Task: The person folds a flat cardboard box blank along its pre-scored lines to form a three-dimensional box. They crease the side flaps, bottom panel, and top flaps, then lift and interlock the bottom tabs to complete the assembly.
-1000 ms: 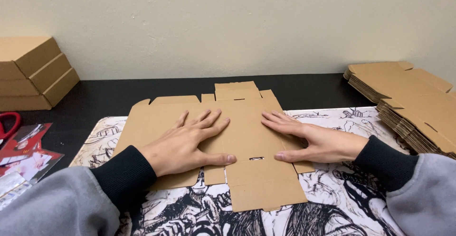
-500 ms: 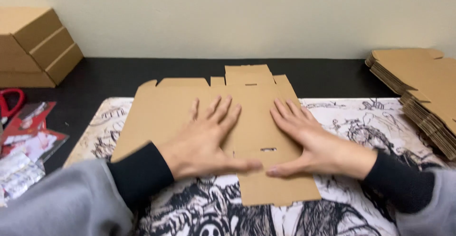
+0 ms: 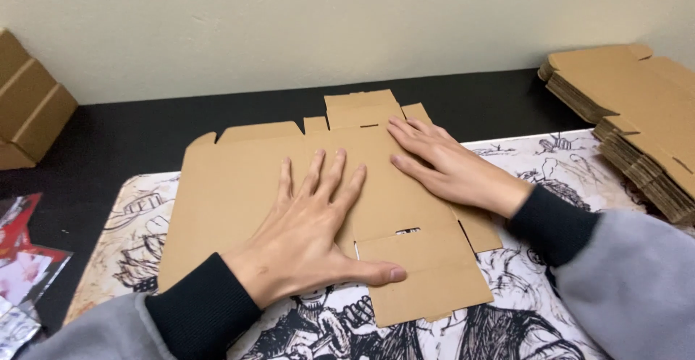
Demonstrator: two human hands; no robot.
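The flat cardboard box blank [image 3: 246, 186] lies under both palms, left hand [image 3: 315, 237] spread flat, right hand [image 3: 449, 168] flat with fingers together beside it.

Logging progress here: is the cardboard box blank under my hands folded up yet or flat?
Flat. The box blank lies unfolded on the mat, flaps spread, both palms pressed on it.

Matt brown cardboard blank [image 3: 239, 193] on a smooth printed mat [image 3: 550, 157], black tabletop [image 3: 137, 139].
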